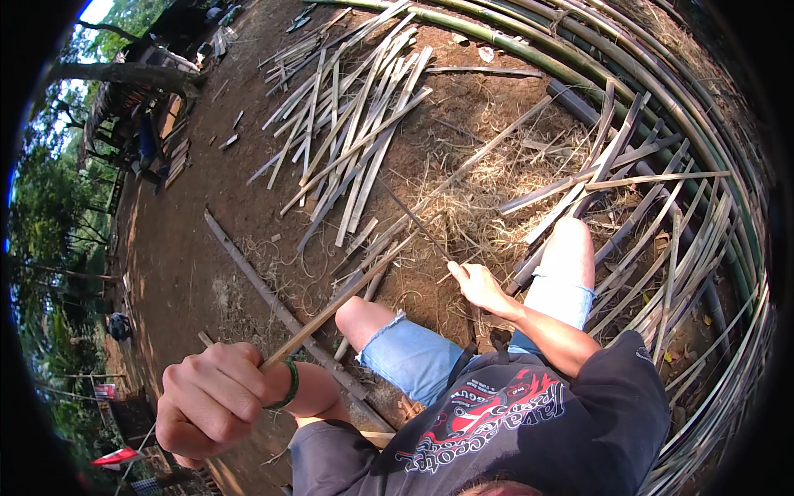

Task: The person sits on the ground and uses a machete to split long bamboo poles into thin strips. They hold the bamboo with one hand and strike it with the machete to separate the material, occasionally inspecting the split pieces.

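Observation:
My left hand [217, 403], with a dark green band at its wrist, is closed in a fist close to the camera. It grips the near end of a long split bamboo strip [335, 304], which slants away to the right over my left knee. My right hand [481, 289] is closed in front of my right knee. From it a thin dark knife blade [427, 234] points up and left, crossing near the strip's far end. Most of the knife's handle is hidden in my fingers; whether blade and strip touch, I cannot tell.
Split bamboo slats [364, 116] lie heaped on the dirt ahead. Pale shavings [480, 194] cover the ground before my knees. More strips [695, 256] and long green bamboo poles [571, 58] curve along the right. A dark pole [265, 289] lies at left.

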Demonstrator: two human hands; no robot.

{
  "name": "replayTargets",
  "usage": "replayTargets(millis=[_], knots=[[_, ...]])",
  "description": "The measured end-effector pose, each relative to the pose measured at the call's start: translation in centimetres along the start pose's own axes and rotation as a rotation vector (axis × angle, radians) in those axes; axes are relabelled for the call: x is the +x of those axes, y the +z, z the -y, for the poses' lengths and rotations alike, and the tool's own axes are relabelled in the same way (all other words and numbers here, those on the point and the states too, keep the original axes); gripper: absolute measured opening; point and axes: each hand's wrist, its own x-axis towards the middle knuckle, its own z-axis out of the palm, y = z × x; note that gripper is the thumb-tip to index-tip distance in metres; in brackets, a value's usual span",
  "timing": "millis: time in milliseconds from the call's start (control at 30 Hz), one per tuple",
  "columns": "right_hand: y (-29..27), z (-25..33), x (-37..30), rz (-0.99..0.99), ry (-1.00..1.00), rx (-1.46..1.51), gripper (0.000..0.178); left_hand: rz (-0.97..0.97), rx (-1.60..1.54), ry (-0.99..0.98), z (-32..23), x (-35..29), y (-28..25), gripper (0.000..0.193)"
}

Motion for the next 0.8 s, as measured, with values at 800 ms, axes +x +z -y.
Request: replayTargets(millis=[800], knots=[[-0.7,-9.0,6.6,-0.056,0.152,-0.146,0.069,-0.045,-0.067,0.15,1.8,0.1,1.2,0.027]])
